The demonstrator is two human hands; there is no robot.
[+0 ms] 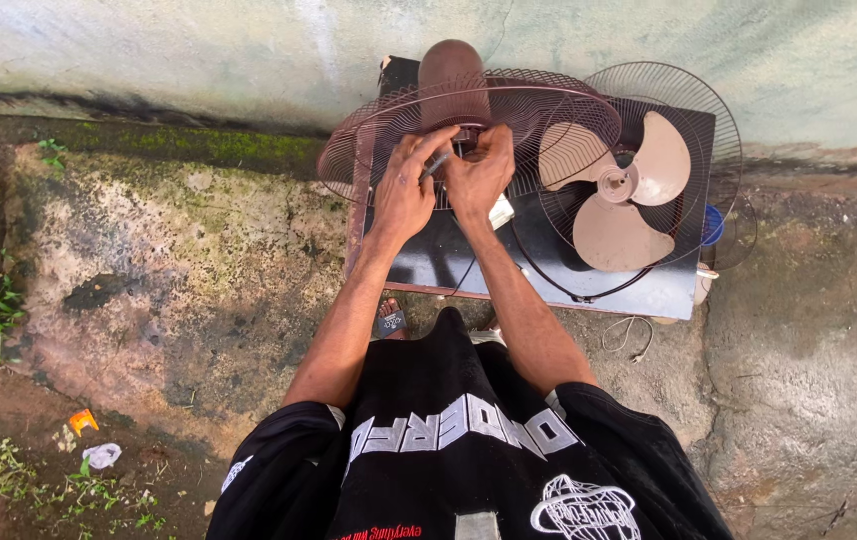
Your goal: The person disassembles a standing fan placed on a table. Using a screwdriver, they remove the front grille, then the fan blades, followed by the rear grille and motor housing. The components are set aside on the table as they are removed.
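Seen from above the worker's head: a fan taken apart on a dark board (639,290) laid over rough concrete, hard against a stained wall (199,50).

Left hand (404,190): fingers curled, thumb and forefinger pinching a thin grey tool (436,165), probably a screwdriver; its tip is hidden at the hub, so the exact kind cannot be told. The hand rests on the wires of the rear guard (389,125), which likely steadies the tool.

Right hand (482,172): fingers bent and pressed in at the centre of the guard, touching the left hand's fingertips. What it grips, if anything, is covered by its own knuckles. It seems to brace the hub while the tool works.

Motor (452,68): brown, rounded housing standing behind the rear guard, nearest the wall. The guard faces the worker, so its centre fixings are within reach of both hands.

Front guard (679,90): lying flat at the right of the board, well apart from the hands, with the three-lobed blade (617,192) resting in it, set aside together and out of the way.

A blue object (713,226) shows at the board's right edge behind the wires. A loose wire (627,336) lies on the ground just below the board.
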